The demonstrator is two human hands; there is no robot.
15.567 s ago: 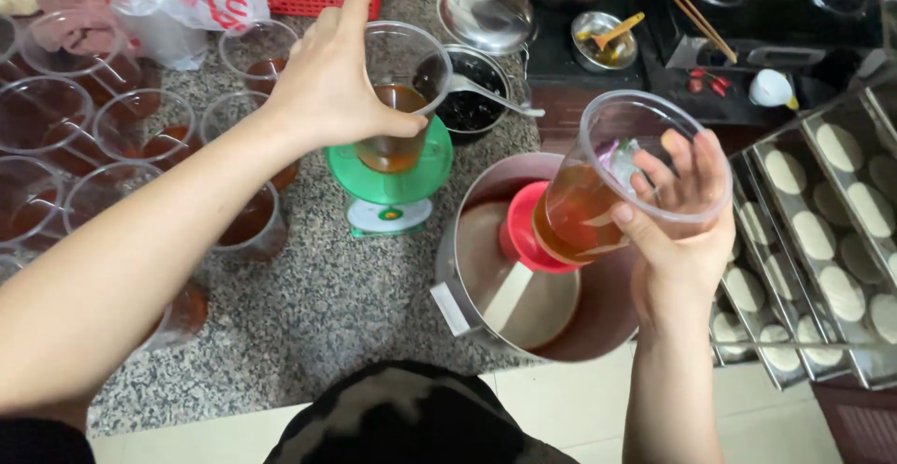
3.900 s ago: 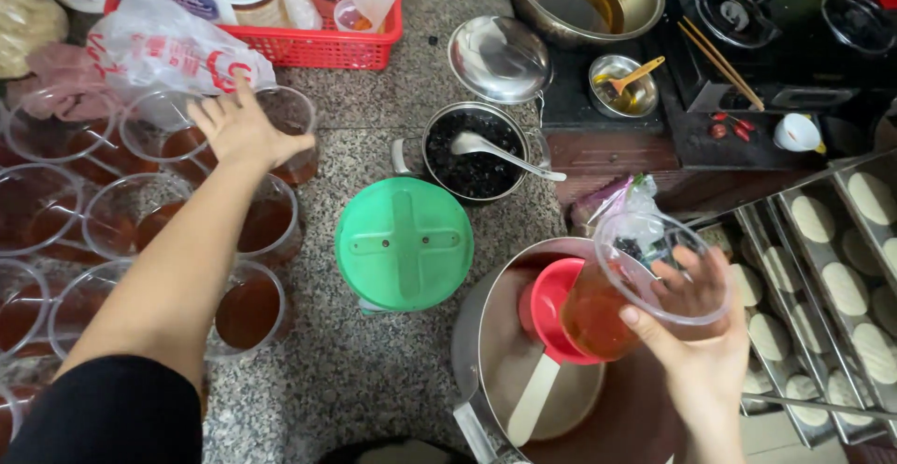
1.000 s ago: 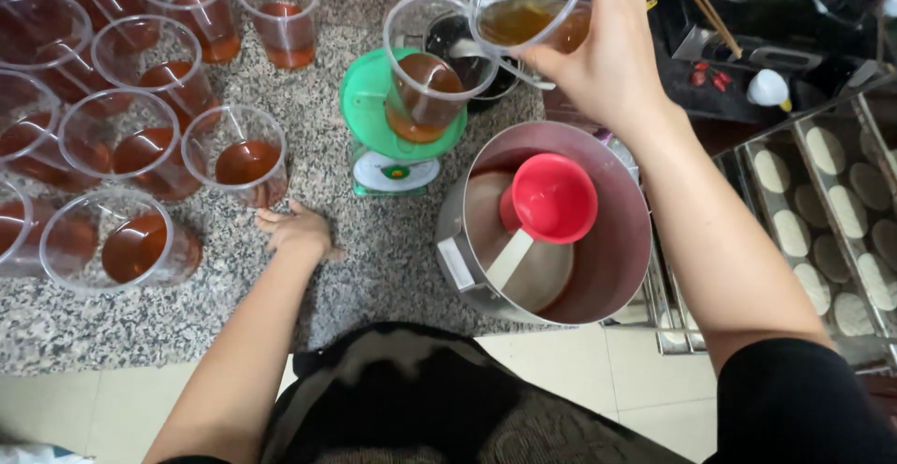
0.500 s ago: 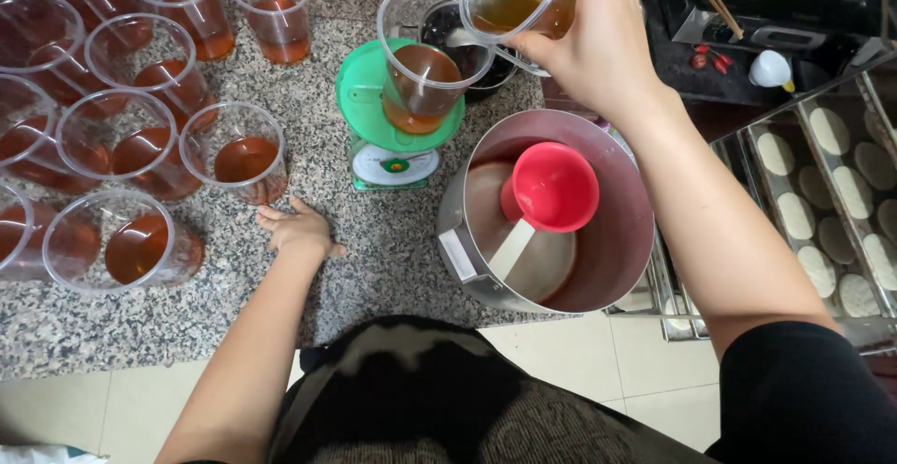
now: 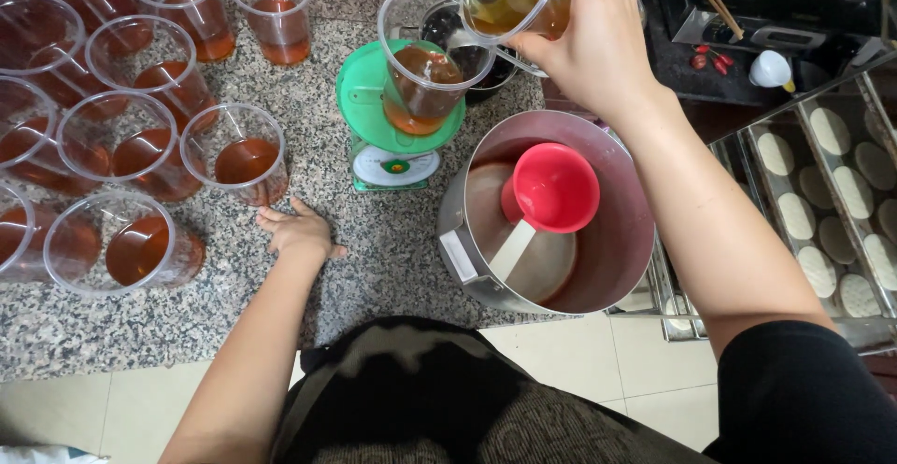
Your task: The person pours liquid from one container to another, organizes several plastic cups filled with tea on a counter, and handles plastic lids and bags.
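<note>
As right hand (image 5: pixel 598 43) tips jug (image 5: pixel 509 1), cup (image 5: pixel 430 62) fills

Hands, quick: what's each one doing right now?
Left hand: open, fingers spread on the granite counter, holding nothing.
Right hand: closed around a clear plastic cup of amber liquid, tilted beside the cup on the green scale.

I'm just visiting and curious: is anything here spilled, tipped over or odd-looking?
No spill shows. The only tilted thing is the clear cup in the right hand, tipped on purpose over the cup on the green scale. The left hand rests flat on the granite counter.
</note>
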